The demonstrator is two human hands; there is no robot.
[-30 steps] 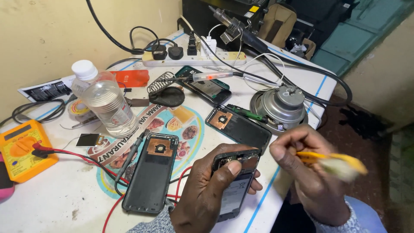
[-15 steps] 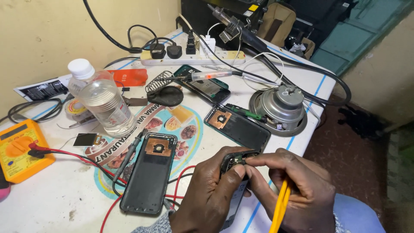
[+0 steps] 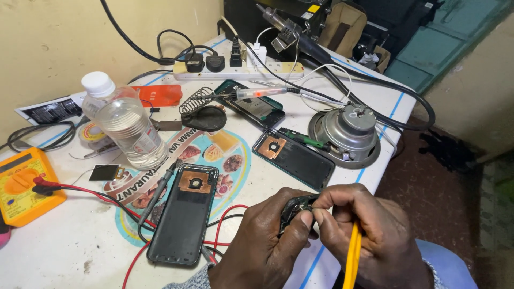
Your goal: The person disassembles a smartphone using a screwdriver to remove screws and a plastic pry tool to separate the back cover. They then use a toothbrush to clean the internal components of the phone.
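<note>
Both hands sit at the bottom edge of the view, over the near edge of the white surface [image 3: 48, 257]. Left hand [image 3: 262, 246] has its grip closed around a small dark phone [image 3: 293, 210], mostly hidden by the fingers, only the top end w/ a round camera part showing; thumb pressed on it from the right. Right hand [image 3: 369, 235] has its grip closed on a yellow tool [image 3: 352, 256], which runs down out of view past the bottom edge; its thumb & forefinger touch the phone's top end, so the two hands meet there. Can't tell the tool's tip, it's hidden between the fingers. Just left of the hands lies a dark phone back cover [image 3: 182, 219], inner side up w/ a copper patch, on top of red and black wires [image 3: 225, 225]. Another back cover [image 3: 294, 158] lies just above the hands, beside a round grey speaker [image 3: 348, 131]. Further left: clear plastic bottle [image 3: 126, 126] w/ white cap, upright, and a yellow multimeter [image 3: 24, 184] at the left edge. At the back, a white power strip [image 3: 241, 69] w/ black plugs, and a soldering iron [image 3: 251, 94] resting on its coil stand.
</note>
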